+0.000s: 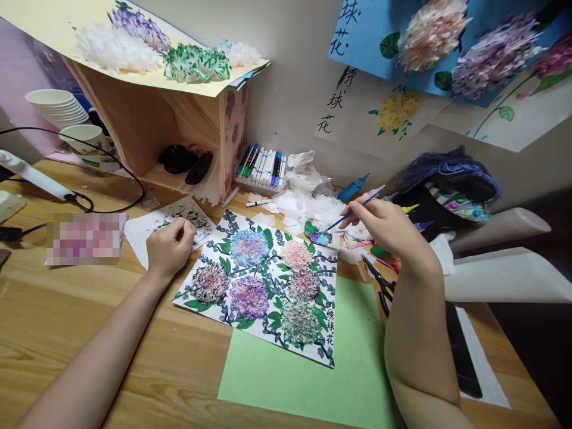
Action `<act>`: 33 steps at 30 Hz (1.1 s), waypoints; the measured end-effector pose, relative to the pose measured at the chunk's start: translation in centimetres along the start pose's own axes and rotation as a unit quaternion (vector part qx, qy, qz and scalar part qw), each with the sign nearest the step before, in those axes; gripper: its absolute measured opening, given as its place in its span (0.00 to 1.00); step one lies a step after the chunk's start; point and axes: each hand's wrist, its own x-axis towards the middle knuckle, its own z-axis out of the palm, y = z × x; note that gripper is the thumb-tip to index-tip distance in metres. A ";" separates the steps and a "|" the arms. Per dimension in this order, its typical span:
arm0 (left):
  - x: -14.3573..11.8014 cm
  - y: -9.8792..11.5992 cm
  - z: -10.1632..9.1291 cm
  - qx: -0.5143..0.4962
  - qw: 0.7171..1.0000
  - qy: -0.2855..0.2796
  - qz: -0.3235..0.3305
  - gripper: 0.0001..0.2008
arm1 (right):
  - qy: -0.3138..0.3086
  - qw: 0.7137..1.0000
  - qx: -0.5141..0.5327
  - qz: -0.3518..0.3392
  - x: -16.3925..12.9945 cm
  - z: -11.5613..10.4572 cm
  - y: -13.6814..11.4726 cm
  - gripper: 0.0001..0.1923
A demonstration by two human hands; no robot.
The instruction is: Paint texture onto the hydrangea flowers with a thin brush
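Note:
A white sheet with several tissue-paper flowers and painted leaves (268,280) lies on the wooden table (67,310). My left hand (170,247) rests as a loose fist on the sheet's upper left corner and holds nothing I can see. My right hand (386,226) grips a thin blue paintbrush (353,213). The brush tip touches a small paint-smeared palette (318,233) just beyond the sheet's far edge.
A green paper (348,369) lies under the sheet. Behind are a marker set (263,167), crumpled white tissue (308,202), a blue glue bottle (353,187) and a wooden box (187,131). Black scissors (379,286) lie at right. Paper cups (67,113) stand at left.

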 end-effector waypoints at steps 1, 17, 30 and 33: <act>0.0 0.1 0.0 -0.003 1.000 -0.001 -0.002 0.14 | 0.011 0.999 0.033 -0.009 -0.1 0.0 -0.3 0.18; -0.4 0.4 0.3 -0.038 0.999 -0.015 0.002 0.15 | -0.111 0.937 0.222 -0.246 -3.7 11.3 -10.0 0.10; -0.4 0.3 0.5 -0.061 0.998 -0.006 0.010 0.13 | -0.125 0.936 0.170 -0.283 -3.8 13.0 -10.1 0.09; -0.4 0.3 0.5 -0.064 0.998 -0.006 0.010 0.13 | -0.123 0.938 0.166 -0.279 -3.7 12.9 -10.0 0.09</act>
